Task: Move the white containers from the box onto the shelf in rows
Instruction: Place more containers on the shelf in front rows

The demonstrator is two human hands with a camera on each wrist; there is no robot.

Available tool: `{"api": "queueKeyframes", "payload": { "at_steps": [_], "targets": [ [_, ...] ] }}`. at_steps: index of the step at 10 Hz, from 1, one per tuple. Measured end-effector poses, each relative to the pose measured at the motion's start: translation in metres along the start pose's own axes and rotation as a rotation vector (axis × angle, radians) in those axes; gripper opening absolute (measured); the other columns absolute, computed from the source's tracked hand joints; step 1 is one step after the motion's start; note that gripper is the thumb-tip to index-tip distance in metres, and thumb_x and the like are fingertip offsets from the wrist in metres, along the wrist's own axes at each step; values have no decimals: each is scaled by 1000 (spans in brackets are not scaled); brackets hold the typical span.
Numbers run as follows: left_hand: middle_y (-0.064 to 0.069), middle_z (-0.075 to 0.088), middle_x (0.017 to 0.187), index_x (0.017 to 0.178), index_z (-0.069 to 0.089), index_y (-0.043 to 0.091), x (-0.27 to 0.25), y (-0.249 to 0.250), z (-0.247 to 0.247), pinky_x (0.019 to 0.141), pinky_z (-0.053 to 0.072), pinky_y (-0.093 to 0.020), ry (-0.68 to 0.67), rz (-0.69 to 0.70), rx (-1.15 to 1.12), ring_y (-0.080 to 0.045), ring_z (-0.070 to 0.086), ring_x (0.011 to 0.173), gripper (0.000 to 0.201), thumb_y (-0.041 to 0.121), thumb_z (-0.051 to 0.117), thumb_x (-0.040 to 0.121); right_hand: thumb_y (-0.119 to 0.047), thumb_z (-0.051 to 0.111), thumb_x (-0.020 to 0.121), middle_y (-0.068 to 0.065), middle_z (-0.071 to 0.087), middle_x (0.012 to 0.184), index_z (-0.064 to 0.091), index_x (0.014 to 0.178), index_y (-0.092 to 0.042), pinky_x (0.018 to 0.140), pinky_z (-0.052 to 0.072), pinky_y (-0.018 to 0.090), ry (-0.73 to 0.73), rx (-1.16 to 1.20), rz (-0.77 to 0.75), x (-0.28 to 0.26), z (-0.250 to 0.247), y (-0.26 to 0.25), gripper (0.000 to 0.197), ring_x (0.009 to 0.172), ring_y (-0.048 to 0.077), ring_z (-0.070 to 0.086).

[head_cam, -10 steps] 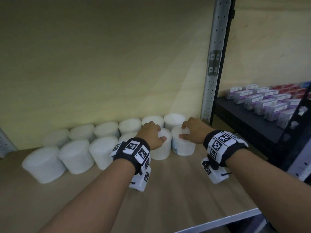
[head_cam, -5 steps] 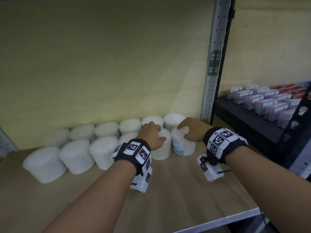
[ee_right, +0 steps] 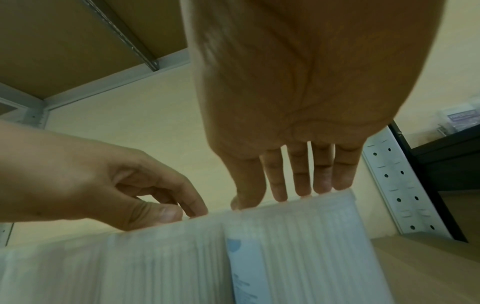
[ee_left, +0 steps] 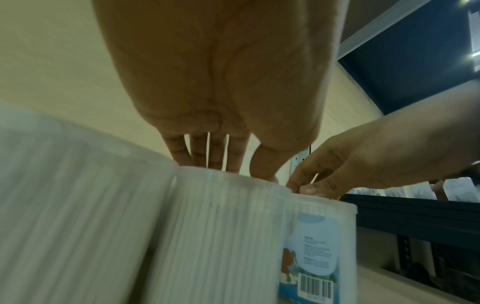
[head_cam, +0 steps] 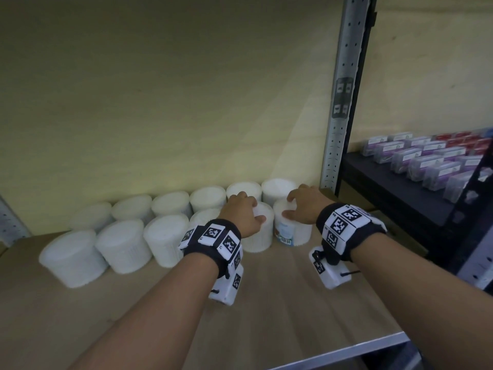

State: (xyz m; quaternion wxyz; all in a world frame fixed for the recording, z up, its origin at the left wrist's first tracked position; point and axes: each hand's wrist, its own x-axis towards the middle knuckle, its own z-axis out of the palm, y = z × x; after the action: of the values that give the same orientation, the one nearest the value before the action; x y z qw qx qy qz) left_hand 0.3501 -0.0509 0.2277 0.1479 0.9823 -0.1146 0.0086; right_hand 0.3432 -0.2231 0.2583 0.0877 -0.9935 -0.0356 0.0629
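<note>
On the wooden shelf (head_cam: pixel 266 311), I noted two rows of white containers (head_cam: pixel 170 204) against the back wall, running from the far left toward the grey upright post (head_cam: pixel 336 124). My left hand (head_cam: pixel 244 214) rested on the lid of the second-last front container (head_cam: pixel 260 233), fingers loosely bent with their tips on the top, gripping nothing. Just beside it, my right hand (head_cam: pixel 306 206) lay fingertips-down, fingers nearly straight, on the labelled container (head_cam: pixel 292 232) ending the front row; boxed goods (head_cam: pixel 426 161) sat on the dark rack at right.
</note>
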Motion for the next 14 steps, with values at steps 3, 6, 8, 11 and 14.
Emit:
{"api": "queueKeyframes", "payload": {
  "at_steps": [3,6,8,11,14],
  "targets": [
    [-8,45,133,134,48,13,-1,0,-1,106,38,-38,0,-5,-4,-26,40,126,53,39,56,90,-30,54,94,3,35,150,41,142,-20,112,30,33,-34,67,-30,-1,3,4,51,137,24,34],
    [-8,45,133,134,48,13,-1,0,0,106,37,-37,2,-6,-5,-26,40,126,53,41,55,90,-32,54,93,9,41,140,46,138,-17,107,37,37,96,148,-9,0,0,0,48,132,27,37],
    [-8,45,133,135,48,13,-2,-1,1,106,37,-35,11,-1,-10,-26,40,126,52,40,55,90,-47,52,90,12,42,137,49,134,-12,108,37,43,34,-12,63,1,7,-4,57,130,31,37],
    [-8,45,132,134,48,13,-1,-1,1,106,37,-37,9,0,-6,-26,40,125,52,40,56,90,-43,53,92,11,40,140,45,139,-14,109,36,41,16,-5,29,0,4,-3,56,132,30,36],
    [-9,46,131,133,49,13,-2,-1,2,105,37,-36,17,0,-8,-27,41,124,51,39,56,90,-18,52,94,2,34,152,45,141,-23,111,32,27,-64,93,-6,-2,-4,1,47,139,21,35]
  ]
}}
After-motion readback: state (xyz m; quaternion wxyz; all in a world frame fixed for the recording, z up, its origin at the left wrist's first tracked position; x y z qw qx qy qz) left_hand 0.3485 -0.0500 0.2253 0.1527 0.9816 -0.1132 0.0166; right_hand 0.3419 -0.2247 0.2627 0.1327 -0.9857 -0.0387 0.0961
